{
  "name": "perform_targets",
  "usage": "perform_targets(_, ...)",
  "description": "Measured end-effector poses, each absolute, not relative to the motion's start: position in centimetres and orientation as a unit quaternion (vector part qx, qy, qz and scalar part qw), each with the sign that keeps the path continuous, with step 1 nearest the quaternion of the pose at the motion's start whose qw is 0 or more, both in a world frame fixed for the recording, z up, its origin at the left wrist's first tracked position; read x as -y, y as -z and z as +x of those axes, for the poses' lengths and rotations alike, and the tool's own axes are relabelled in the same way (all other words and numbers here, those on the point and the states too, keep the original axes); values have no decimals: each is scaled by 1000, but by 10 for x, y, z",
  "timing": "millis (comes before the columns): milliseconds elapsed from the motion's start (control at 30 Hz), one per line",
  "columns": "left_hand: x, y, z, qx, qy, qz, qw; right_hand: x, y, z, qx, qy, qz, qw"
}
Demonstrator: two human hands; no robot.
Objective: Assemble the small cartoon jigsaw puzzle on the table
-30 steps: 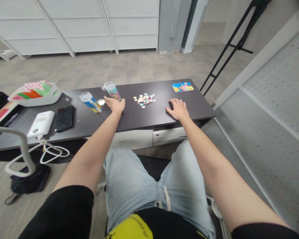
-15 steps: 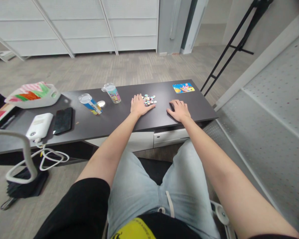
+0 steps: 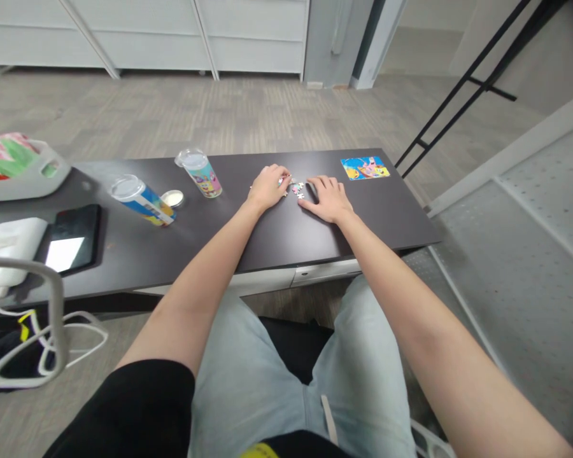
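A small pile of jigsaw puzzle pieces [image 3: 298, 189] lies on the dark tabletop between my two hands, partly covered by the left. My left hand [image 3: 269, 186] rests over the pile's left side, fingers curved and pointing right, with a few pieces showing around its edges. On the other side, my right hand [image 3: 331, 198] is open, thumb and fingers spread around the right of the pile, the thumb tip close to the nearest pieces. Beyond it lies a colourful cartoon picture card [image 3: 365, 168], flat near the far right corner.
To the left stand two clear-topped cartoon canisters, a pink one [image 3: 203, 177] and a blue one [image 3: 146, 202], with a round lid [image 3: 172, 198] between. Farther left are a black phone [image 3: 74, 238], a white power bank [image 3: 14, 245] with cable, and a white basket [image 3: 52, 178].
My left hand has turned inward over the pile. My right hand has moved left to the pieces, which are now partly hidden. The view has shifted slightly right and down.
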State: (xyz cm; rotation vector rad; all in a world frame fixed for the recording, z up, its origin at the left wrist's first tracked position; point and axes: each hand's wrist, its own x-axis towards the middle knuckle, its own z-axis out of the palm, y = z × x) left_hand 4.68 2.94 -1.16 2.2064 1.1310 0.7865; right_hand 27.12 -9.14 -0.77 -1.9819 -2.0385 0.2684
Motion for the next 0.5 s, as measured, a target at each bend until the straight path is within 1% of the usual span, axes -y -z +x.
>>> perform_targets(133, -39, 20, 43, -422, -326, 796, 286, 53, 13, 258, 729, -85, -662, 155)
perform_targets(267, -54, 26, 35, -445, -391, 742, 314, 14, 19, 255, 744, -88, -636, 183)
perform_targets(367, -67, 31, 31, -439, -436, 704, 348, -11, 26, 262, 750, -107, -612, 227)
perform_targets(500, -81, 38, 32, -394, -482, 681, 386, -29, 34, 275, 756, -157, -562, 297)
